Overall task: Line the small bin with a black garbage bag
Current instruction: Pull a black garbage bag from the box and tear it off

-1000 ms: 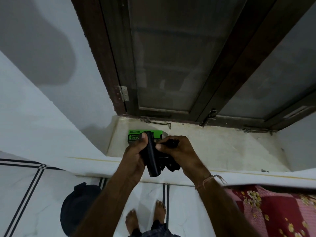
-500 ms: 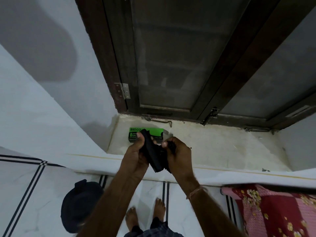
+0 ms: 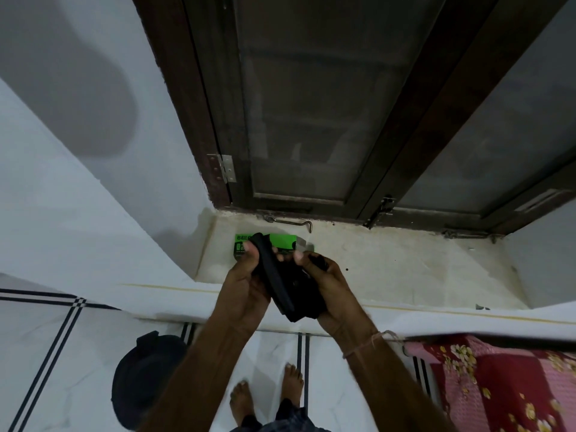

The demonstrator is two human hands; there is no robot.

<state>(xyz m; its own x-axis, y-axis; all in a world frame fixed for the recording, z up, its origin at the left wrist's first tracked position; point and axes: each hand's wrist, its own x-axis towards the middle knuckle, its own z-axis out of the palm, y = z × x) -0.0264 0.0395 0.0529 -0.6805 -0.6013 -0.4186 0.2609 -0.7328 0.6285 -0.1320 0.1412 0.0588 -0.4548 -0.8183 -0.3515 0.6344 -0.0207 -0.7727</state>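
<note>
A dark wooden window frame (image 3: pixel 402 145) with dusty, clouded panes is filling the upper middle of the view. Directly below the window frame a cream stone sill (image 3: pixel 405 269) is lying, a metal hook latch (image 3: pixel 290 222) resting at its back edge. Left of the window frame a pale wall (image 3: pixel 78 135) is catching a soft grey shadow. Below the sill, white floor tiles (image 3: pixel 62 353) with dark stripes are showing in dim light.

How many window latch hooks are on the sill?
2. One hook lies on the sill just above the green box, below the left pane. The other hook lies far right along the frame. More could be hidden behind the hands.
</note>
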